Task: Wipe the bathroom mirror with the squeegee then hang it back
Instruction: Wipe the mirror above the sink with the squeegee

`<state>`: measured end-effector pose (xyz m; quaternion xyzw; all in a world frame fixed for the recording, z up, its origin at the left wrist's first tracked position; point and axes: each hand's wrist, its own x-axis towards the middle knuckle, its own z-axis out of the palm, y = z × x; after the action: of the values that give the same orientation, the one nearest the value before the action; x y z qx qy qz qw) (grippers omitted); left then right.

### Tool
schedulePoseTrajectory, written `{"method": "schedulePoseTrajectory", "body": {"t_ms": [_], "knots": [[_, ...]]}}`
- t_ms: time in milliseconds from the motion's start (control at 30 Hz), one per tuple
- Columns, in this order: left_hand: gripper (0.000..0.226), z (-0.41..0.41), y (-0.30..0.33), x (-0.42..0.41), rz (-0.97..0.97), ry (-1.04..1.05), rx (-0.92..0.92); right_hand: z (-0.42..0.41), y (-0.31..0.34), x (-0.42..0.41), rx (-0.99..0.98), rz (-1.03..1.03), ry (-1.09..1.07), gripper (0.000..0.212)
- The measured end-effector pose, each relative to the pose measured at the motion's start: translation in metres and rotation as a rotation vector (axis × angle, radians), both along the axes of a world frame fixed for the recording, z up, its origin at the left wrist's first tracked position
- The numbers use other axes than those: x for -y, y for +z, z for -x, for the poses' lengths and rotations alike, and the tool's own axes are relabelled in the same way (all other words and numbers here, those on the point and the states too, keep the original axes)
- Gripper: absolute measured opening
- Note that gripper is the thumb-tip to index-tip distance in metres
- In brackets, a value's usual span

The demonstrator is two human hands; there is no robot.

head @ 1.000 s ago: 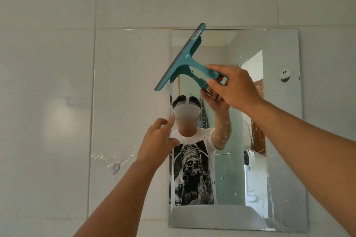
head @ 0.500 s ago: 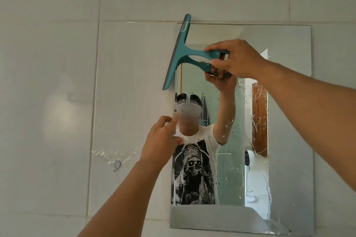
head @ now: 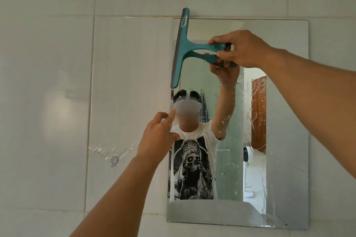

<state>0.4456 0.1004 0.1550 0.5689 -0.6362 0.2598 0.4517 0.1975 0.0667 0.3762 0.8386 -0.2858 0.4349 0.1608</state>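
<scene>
Head view: on the tiled wall (head: 57,82) I see a small hook (head: 113,160), then my left hand (head: 158,136), fingers loosely curled, at the mirror's (head: 285,179) left edge. The teal squeegee (head: 185,48) stands blade-upright along the upper left edge, my right hand (head: 242,49) gripping its handle.

**One head-worn camera facing a tiled wall and its mirror**

There is a single wide-angle view, taken from the person's head. It looks straight ahead and slightly upward at a white tiled wall (head: 57,102), from about an arm's reach. Both forearms enter from the lower edge, at 6 and 4 o'clock. The mirror (head: 285,102) fills the right half, from 1 to 5 o'clock. The left hand (head: 158,136) sits near centre; the right hand (head: 240,48) is at 1 o'clock. The mirror reflects the headset wearer, so the camera's own position shows. No second view exists to share anything.
</scene>
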Motion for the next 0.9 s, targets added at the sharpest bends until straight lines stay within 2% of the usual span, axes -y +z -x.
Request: {"method": "schedulePoseTrajectory", "body": {"t_ms": [567, 900], "knots": [[0.073, 0.003, -0.002, -0.003, -0.004, 0.014, -0.014, 0.069, -0.009, 0.007, -0.007, 0.026, -0.123, 0.041], [0.072, 0.001, -0.003, 0.005, -0.001, 0.050, 0.011, 0.125, -0.028, 0.020, 0.117, -0.020, -0.168, 0.042]]}}
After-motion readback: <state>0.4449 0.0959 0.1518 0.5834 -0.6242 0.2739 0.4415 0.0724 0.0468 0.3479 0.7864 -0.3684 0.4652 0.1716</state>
